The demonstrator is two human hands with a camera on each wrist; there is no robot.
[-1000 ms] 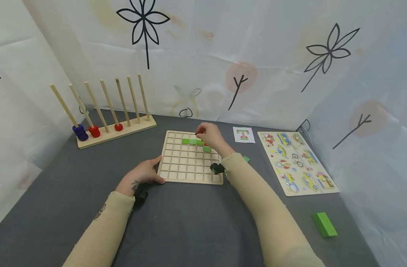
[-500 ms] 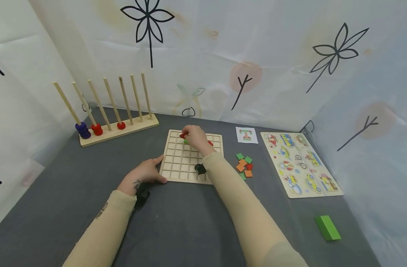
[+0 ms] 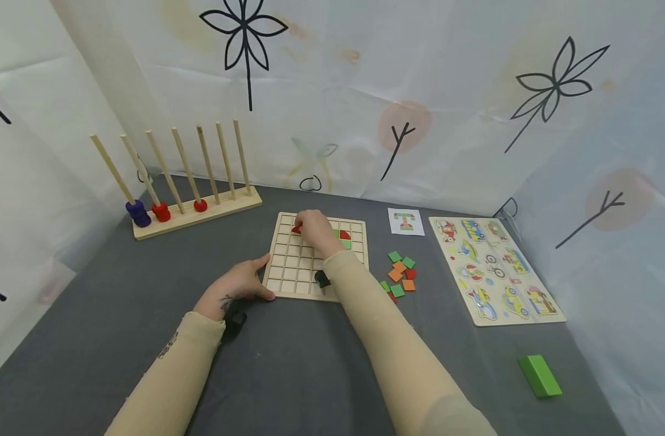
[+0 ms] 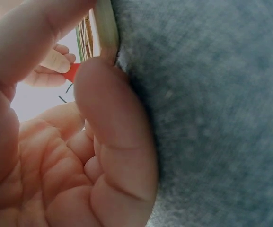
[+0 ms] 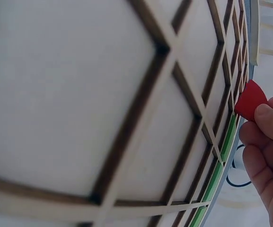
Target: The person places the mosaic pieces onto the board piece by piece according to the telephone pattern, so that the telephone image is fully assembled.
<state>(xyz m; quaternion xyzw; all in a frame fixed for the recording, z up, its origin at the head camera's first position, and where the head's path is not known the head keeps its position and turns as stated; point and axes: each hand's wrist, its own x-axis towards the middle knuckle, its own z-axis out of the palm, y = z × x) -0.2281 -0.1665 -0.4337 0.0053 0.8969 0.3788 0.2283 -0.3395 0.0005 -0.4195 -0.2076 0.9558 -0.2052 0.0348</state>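
A wooden grid board [image 3: 289, 266] lies on the grey table. My left hand [image 3: 240, 283] holds it at the near left corner, thumb and a finger against its edges. Over the far rows is my right hand [image 3: 317, 230]; thumb and finger pinch a red tile [image 5: 250, 100] with one rounded side, just at the end of a row of green tiles [image 5: 215, 181]. A second red rounded tile [image 3: 345, 234] and a green tile [image 3: 346, 244] sit in cells at the far right. The right hand hides part of that row in the head view.
Several loose green, orange and red tiles [image 3: 397, 290] lie right of the board, below a pattern card [image 3: 395, 229]. Farther right are a picture puzzle board [image 3: 507, 318] and a green block [image 3: 539, 376]. A peg rack [image 3: 223, 209] with beads stands back left.
My right hand has moved left across the far rows with the red tile, uncovering the far right tiles and the loose pile. The left hand stays at the board's corner.
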